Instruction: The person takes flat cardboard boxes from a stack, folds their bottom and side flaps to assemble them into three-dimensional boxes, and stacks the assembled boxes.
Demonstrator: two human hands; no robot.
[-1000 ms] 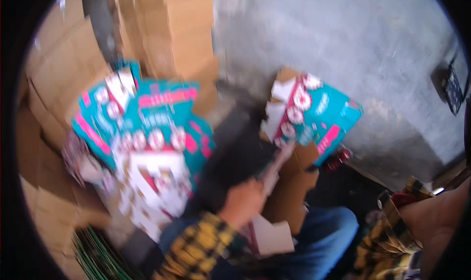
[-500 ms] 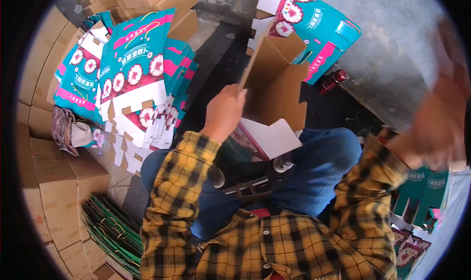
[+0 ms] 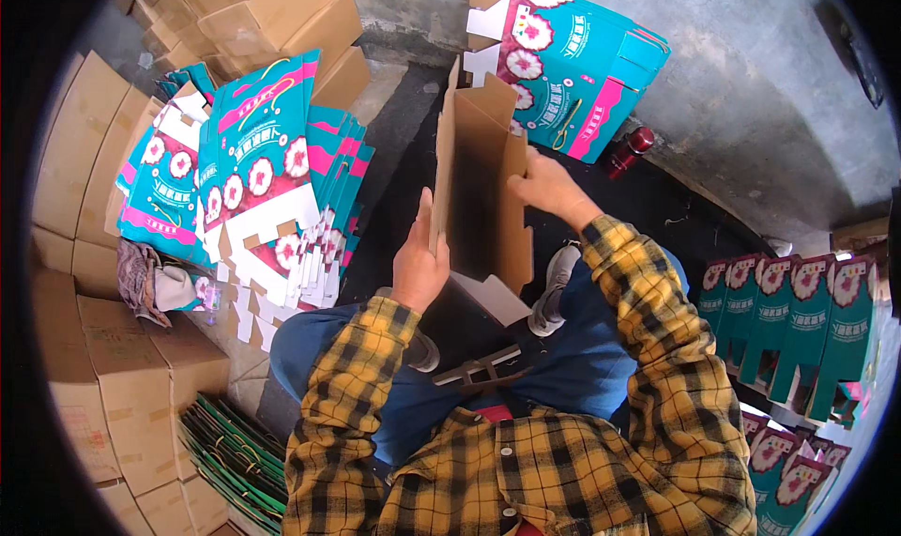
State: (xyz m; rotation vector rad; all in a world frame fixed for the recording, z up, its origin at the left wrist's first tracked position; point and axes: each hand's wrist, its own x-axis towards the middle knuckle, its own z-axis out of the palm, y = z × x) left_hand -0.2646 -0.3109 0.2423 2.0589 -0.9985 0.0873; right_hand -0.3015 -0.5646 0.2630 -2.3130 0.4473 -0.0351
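Note:
Between my knees stands a partly folded cardboard gift box point(image 3: 481, 189), its plain brown inside showing and its flaps sticking up. My left hand point(image 3: 419, 264) grips the left wall, with fingers along the outside. On the opposite side, my right hand point(image 3: 552, 191) is closed on the right wall near its upper edge. A white flap point(image 3: 492, 298) hangs at the box's near end. Most of the printed outside faces away from view.
Flat teal and pink boxes lie stacked at the left point(image 3: 253, 151) and beyond the box point(image 3: 582, 71). A dark red flask point(image 3: 629, 151) lies by the wall. Folded boxes point(image 3: 788, 320) stand in rows at the right; brown cartons point(image 3: 131, 376) pile up at left.
My right hand has come in from the far right and taken hold of the box's right wall. The box has turned more upright and moved slightly left, its walls closer together.

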